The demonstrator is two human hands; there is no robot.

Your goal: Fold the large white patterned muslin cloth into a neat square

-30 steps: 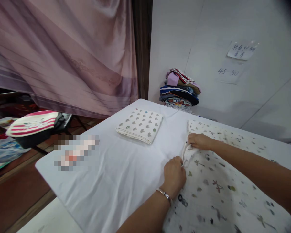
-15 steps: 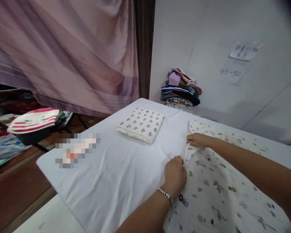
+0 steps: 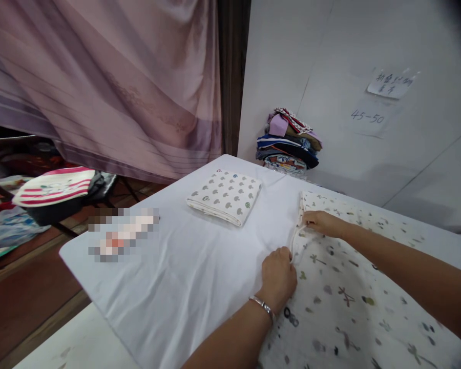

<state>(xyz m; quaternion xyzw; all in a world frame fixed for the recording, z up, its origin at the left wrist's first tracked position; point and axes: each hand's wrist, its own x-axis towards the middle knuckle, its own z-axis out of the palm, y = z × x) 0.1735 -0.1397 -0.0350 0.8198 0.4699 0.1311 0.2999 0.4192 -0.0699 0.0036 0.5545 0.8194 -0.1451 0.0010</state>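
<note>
A thin cream cloth printed with small dark sprigs (image 3: pixel 353 297) lies spread flat on the right part of a table covered by a plain white sheet (image 3: pixel 176 287), and it runs out of view at the near and right edges. Its left hem runs from near to far, and both hands grip it. The left hand (image 3: pixel 278 274), with a slim metal bracelet (image 3: pixel 262 306) at the wrist, is clenched on the nearer stretch. The right hand (image 3: pixel 322 223) pinches the hem further along, close to the cloth's far left corner. The whole cloth lies to the right of both hands, and the short stretch of hem between them stands slightly raised off the sheet. The left fingertips are hidden behind the knuckles, and the right thumb cannot be made out. Towards the table's far left corner sits a small folded white cloth with grey mushroom print (image 3: pixel 225 196), well apart from the hands. A stack of folded coloured clothes (image 3: pixel 290 141) rests at the far edge against the wall. A patch near the left edge is pixelated.
</note>
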